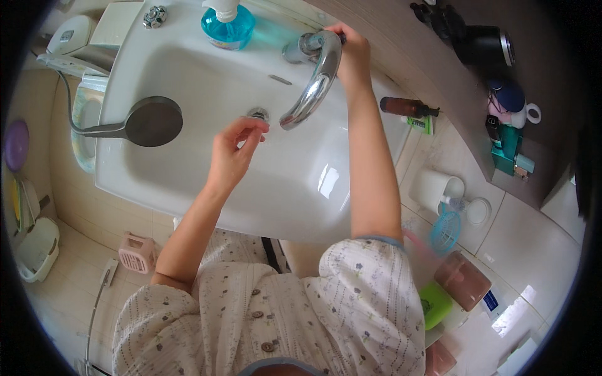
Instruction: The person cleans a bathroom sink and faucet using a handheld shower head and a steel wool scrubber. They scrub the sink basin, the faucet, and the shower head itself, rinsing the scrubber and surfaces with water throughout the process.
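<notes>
My right hand (355, 58) reaches behind the curved chrome faucet spout (316, 89). Its fingers are bent around the faucet's handle end (342, 38), partly hidden by hand and spout. Over the white washbasin (263, 192), my left hand (237, 143) hovers near the drain (258, 114), its thumb and fingertips drawn close together. I see nothing in that hand, though its bent fingers hide the inside. No water stream is visible below the spout. Behind the basin's bowl stands a pump bottle (228, 28) of blue liquid.
A dark shower head (154, 121) overhangs the basin's left side, its hose running left. At right lie a brown pump bottle (404, 107) and a green tube (419, 125). A shelf (451, 89) holds toiletries. Lower down are a white cup (430, 188) and a pink stool (136, 254).
</notes>
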